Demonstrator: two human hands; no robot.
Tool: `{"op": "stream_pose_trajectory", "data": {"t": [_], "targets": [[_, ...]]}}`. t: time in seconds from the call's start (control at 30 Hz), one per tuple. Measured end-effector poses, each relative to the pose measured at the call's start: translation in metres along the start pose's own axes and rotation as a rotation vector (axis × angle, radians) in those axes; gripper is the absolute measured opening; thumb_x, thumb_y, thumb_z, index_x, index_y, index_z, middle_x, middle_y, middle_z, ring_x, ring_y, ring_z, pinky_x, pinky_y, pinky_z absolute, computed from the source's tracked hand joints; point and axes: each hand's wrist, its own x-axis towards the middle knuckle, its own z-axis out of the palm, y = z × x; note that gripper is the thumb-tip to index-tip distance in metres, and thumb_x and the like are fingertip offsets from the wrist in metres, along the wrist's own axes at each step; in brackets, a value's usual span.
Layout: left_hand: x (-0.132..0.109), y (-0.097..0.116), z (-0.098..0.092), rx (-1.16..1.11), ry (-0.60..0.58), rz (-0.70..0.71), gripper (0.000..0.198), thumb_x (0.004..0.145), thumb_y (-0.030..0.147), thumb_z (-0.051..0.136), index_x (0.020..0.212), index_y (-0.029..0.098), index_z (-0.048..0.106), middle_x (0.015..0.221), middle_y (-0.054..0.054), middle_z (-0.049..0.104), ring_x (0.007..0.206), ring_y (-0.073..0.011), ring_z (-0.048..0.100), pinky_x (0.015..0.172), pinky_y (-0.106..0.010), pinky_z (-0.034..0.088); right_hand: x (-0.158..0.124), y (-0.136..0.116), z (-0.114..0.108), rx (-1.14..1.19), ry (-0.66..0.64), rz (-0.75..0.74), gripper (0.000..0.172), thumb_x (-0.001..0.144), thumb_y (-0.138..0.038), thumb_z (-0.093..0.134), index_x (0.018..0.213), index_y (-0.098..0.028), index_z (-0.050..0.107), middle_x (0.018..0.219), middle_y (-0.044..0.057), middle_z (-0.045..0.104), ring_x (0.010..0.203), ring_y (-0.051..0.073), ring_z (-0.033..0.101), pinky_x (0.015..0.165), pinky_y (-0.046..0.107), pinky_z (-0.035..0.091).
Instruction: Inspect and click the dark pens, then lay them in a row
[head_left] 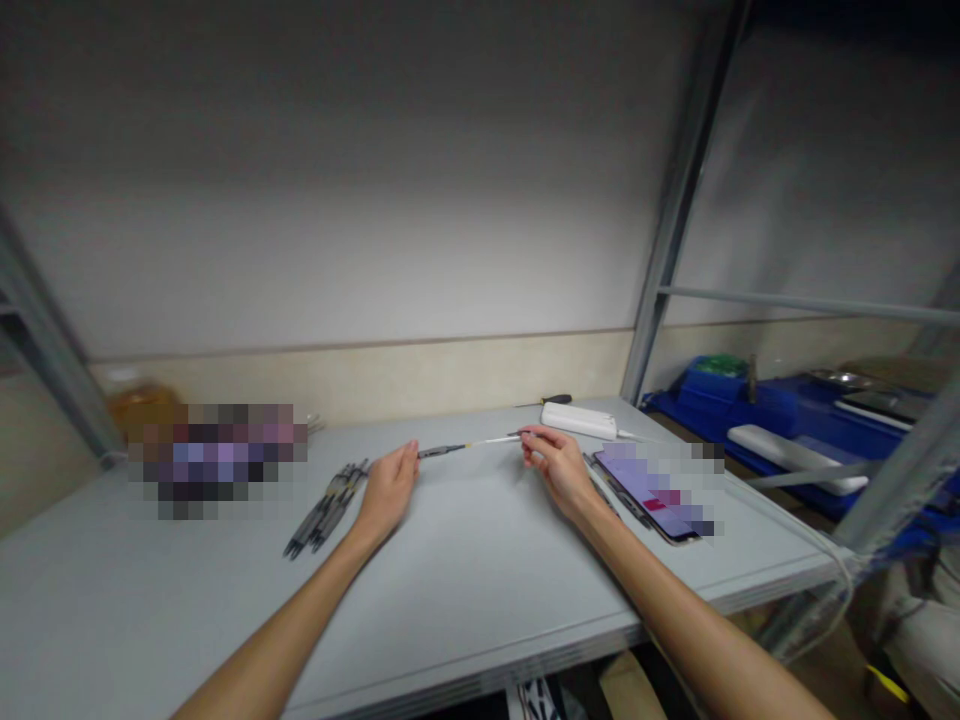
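My left hand (391,484) is closed on the grey end of a thin pen-like rod (444,451) above the table. The rod's middle looks yellowish, then white toward the right. My right hand (553,462) pinches the far end, where a small dark tip shows between thumb and fingers. Left of my left hand lies a bundle of similar grey and black rods (328,508). More dark rods (628,495) rest beside my right wrist, partly hidden by it.
A phone (645,490) lies right of my right hand. Behind are a white power strip (579,419) and a screwdriver (556,399). Blurred-out items (217,460) stand at left. Metal posts (686,200) and a blue surface (780,400) are at right.
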Motion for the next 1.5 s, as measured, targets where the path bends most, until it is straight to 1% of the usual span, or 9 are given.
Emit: {"op": "stream_pose_trajectory", "data": {"t": [0.2, 0.47, 0.63, 0.87, 0.93, 1.03, 1.13, 1.3, 1.5], "targets": [[-0.001, -0.003, 0.004, -0.047, -0.053, 0.009, 0.047, 0.082, 0.055, 0.031, 0.053, 0.019, 0.04, 0.048, 0.004, 0.04, 0.048, -0.0117, 0.039, 0.049, -0.023, 0.028, -0.004, 0.002, 0.002, -0.087, -0.12, 0.041, 0.024, 0.055, -0.027, 0.074, 0.074, -0.015, 0.068, 0.059, 0.0, 0.058, 0.054, 0.01, 0.048, 0.052, 0.024, 0.038], [-0.006, 0.004, 0.005, -0.088, -0.247, 0.023, 0.046, 0.083, 0.053, 0.032, 0.055, 0.018, 0.044, 0.048, 0.003, 0.042, 0.048, -0.0118, 0.039, 0.049, -0.023, 0.029, -0.007, 0.006, 0.002, -0.287, -0.252, 0.007, 0.029, 0.06, -0.033, 0.072, 0.082, -0.015, 0.068, 0.065, 0.002, 0.062, 0.055, 0.011, 0.052, 0.056, 0.025, 0.042], [-0.007, 0.004, 0.002, -0.1, -0.263, 0.067, 0.037, 0.081, 0.046, 0.04, 0.059, 0.017, 0.048, 0.054, 0.003, 0.049, 0.053, -0.0121, 0.044, 0.053, -0.022, 0.033, -0.008, 0.006, 0.004, -0.418, -0.26, -0.025, 0.031, 0.064, -0.045, 0.066, 0.062, -0.014, 0.063, 0.048, -0.002, 0.054, 0.046, 0.009, 0.045, 0.048, 0.022, 0.036], [-0.005, 0.003, 0.003, -0.19, -0.199, 0.056, 0.021, 0.075, 0.036, 0.05, 0.075, 0.016, 0.056, 0.066, -0.001, 0.058, 0.064, -0.0145, 0.053, 0.061, -0.024, 0.04, -0.008, 0.011, 0.002, -0.646, -0.296, 0.067, 0.062, 0.079, -0.061, 0.04, 0.04, -0.015, 0.055, 0.032, -0.001, 0.042, 0.031, 0.007, 0.033, 0.039, 0.023, 0.025], [-0.004, 0.005, 0.002, -0.197, -0.16, 0.03, 0.022, 0.075, 0.038, 0.05, 0.075, 0.016, 0.055, 0.065, -0.001, 0.058, 0.063, -0.0146, 0.053, 0.059, -0.024, 0.04, -0.007, 0.009, 0.001, -0.611, -0.29, 0.026, 0.057, 0.078, -0.06, 0.043, 0.047, -0.015, 0.059, 0.036, -0.001, 0.045, 0.033, 0.008, 0.036, 0.039, 0.022, 0.027], [-0.002, 0.007, 0.0, -0.2, -0.111, 0.025, 0.025, 0.075, 0.04, 0.049, 0.074, 0.016, 0.055, 0.063, -0.001, 0.058, 0.06, -0.0142, 0.052, 0.058, -0.024, 0.04, -0.007, 0.006, 0.0, -0.489, -0.277, -0.077, 0.036, 0.071, -0.05, 0.06, 0.084, -0.017, 0.067, 0.054, -0.001, 0.056, 0.046, 0.011, 0.046, 0.039, 0.02, 0.031], [-0.001, 0.007, -0.002, -0.207, -0.099, 0.036, 0.024, 0.075, 0.04, 0.05, 0.072, 0.016, 0.054, 0.061, 0.0, 0.057, 0.058, -0.0134, 0.05, 0.057, -0.024, 0.039, -0.008, 0.006, 0.0, -0.455, -0.288, -0.13, 0.039, 0.066, -0.04, 0.066, 0.1, -0.02, 0.063, 0.065, 0.001, 0.058, 0.057, 0.013, 0.051, 0.042, 0.02, 0.036], [-0.002, 0.003, 0.0, -0.199, -0.143, 0.035, 0.025, 0.077, 0.039, 0.047, 0.069, 0.016, 0.053, 0.059, 0.001, 0.054, 0.056, -0.0124, 0.048, 0.054, -0.023, 0.036, -0.01, 0.007, 0.001, -0.556, -0.288, -0.143, 0.027, 0.071, -0.043, 0.06, 0.075, -0.017, 0.065, 0.06, 0.002, 0.057, 0.052, 0.012, 0.048, 0.044, 0.022, 0.036], [-0.002, 0.003, 0.002, -0.2, -0.178, 0.033, 0.026, 0.078, 0.04, 0.047, 0.068, 0.017, 0.052, 0.059, 0.001, 0.054, 0.057, -0.0125, 0.047, 0.056, -0.023, 0.036, -0.011, 0.003, 0.002, -0.631, -0.33, -0.119, 0.041, 0.079, -0.045, 0.049, 0.05, -0.017, 0.054, 0.047, 0.0, 0.049, 0.044, 0.009, 0.041, 0.045, 0.023, 0.032]]}}
